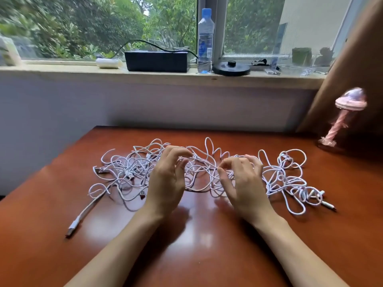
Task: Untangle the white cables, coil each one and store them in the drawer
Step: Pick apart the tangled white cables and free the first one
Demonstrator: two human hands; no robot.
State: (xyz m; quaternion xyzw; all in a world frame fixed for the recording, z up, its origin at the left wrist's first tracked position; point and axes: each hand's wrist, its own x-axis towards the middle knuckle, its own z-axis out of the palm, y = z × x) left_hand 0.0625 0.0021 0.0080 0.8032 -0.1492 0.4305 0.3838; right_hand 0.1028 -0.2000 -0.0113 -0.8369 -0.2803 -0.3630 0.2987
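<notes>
A wide tangle of white cables (128, 172) sprawls across the middle of the reddish-brown desk (196, 235). One loose end with a USB plug (71, 228) trails toward the front left; other plugs (323, 197) lie at the right edge of the heap. My left hand (167, 181) hovers over the centre of the tangle with its fingers curled and its tips touching strands. My right hand (242, 181) sits beside it, fingers spread and bent into the loops. Neither hand visibly grips a cable. No drawer is in view.
A pink mushroom-shaped lamp (344, 114) stands at the desk's far right corner beside a brown curtain. On the window sill behind are a black box (157, 61), a water bottle (205, 42), a black round base (231, 68) and a white roll (107, 63).
</notes>
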